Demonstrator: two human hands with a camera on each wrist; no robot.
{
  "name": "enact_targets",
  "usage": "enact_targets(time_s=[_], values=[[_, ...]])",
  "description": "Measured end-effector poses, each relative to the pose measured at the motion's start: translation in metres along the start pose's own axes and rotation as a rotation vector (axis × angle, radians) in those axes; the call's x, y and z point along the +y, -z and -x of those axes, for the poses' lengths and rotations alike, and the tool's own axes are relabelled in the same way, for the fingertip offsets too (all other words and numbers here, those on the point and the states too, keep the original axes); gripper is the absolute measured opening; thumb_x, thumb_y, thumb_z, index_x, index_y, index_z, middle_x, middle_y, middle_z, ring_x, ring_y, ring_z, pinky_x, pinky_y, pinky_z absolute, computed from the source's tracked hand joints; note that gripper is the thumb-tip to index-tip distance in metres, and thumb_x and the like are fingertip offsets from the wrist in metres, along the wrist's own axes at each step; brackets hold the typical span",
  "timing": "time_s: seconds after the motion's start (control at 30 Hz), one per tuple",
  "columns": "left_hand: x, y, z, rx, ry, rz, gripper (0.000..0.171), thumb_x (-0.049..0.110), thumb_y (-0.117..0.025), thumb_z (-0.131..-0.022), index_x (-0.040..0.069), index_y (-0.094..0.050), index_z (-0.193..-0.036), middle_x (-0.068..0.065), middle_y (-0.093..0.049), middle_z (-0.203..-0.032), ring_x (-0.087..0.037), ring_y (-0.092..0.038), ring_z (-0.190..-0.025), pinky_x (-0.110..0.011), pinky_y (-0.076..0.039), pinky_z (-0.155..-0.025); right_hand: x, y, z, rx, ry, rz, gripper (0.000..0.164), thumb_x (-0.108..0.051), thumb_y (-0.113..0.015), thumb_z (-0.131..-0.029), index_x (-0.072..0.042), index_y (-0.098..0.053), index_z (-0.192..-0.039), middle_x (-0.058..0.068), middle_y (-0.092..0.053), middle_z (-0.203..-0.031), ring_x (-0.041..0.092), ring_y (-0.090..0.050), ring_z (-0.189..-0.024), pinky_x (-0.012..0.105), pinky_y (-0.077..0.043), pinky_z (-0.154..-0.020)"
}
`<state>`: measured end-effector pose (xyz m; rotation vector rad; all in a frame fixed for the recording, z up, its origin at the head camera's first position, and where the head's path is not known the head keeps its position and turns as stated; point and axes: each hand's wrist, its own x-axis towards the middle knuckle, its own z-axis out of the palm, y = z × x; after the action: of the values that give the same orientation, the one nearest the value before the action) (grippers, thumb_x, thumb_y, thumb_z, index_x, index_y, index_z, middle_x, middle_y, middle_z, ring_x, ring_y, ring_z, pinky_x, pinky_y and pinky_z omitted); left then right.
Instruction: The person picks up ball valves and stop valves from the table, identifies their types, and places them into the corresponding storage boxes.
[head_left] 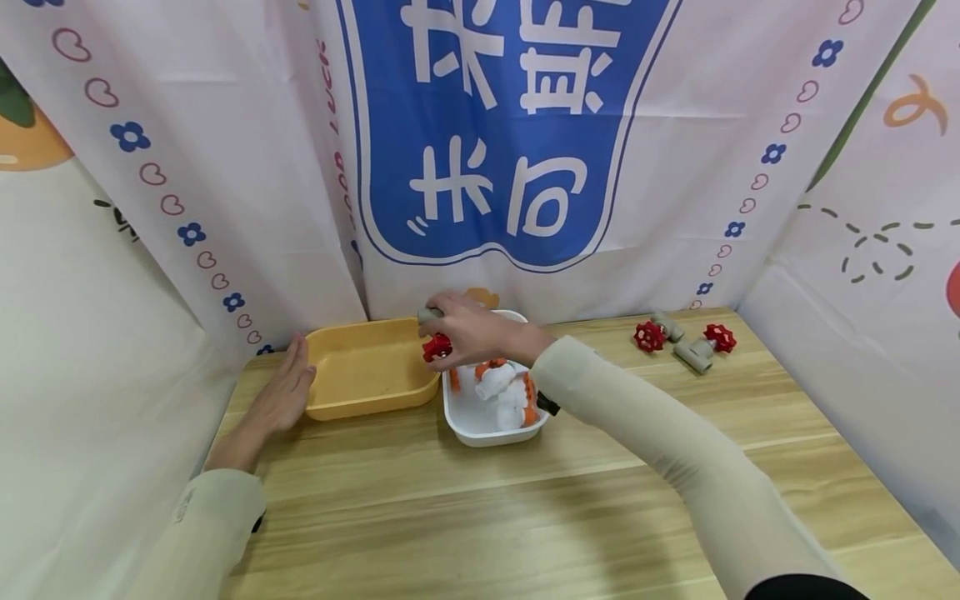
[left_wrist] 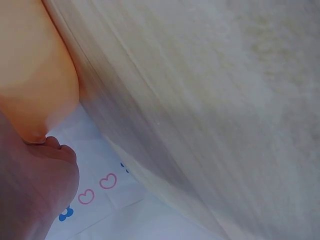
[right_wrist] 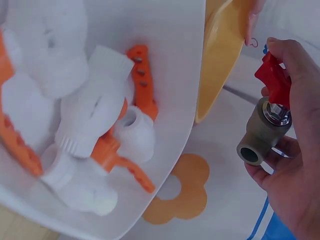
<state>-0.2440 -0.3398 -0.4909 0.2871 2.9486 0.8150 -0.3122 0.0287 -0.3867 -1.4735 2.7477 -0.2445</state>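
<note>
Above where one yellow tray (head_left: 367, 367) neighbours one white bin (head_left: 487, 439): right hand (head_left: 472, 329) closed round one red-knobbed grey valve (right_wrist: 262, 132). Left hand (head_left: 281, 392), fingers straight, touches yellow tray; light bracing suits. Best carry valve clear of rims, lower gently. Two more grey valves (head_left: 693, 357) on desk (head_left: 525, 500), right; white-orange valves (head_left: 495, 379) overlap, uncountable.

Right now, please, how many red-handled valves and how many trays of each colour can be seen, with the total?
Red-handled valves: 3 (1 in the right hand)
Yellow tray: 1
White tray: 1
Total: 5
</note>
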Motion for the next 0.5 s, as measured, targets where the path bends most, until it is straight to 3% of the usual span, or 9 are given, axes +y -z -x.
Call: enact_targets(time_s=[0.23, 0.5], values=[[0.0, 0.0, 0.0, -0.001, 0.016, 0.003, 0.066, 0.032, -0.016, -0.116, -0.001, 0.013, -0.165, -0.021, 0.02, -0.174, -0.046, 0.008, -0.161, -0.064, -0.003, -0.128, -0.011, -0.007, -0.019, -0.026, 0.012, 0.0, 0.057, -0.058, -0.077, -0.092, -0.021, -0.072, -0.136, 0.012, -0.05, -0.152, 0.027, -0.046, -0.138, 0.042, -0.043, -0.115], [0.0, 0.0, 0.0, -0.003, 0.016, 0.0, 0.066, 0.033, -0.015, -0.116, -0.001, 0.015, -0.164, -0.021, 0.02, -0.173, -0.045, 0.01, -0.161, -0.064, -0.003, -0.128, -0.021, -0.016, -0.041, -0.057, -0.033, -0.002, 0.056, -0.057, -0.078, -0.092, -0.023, -0.072, -0.137, 0.011, -0.051, -0.151, 0.025, -0.047, -0.135, 0.036, -0.046, -0.111]])
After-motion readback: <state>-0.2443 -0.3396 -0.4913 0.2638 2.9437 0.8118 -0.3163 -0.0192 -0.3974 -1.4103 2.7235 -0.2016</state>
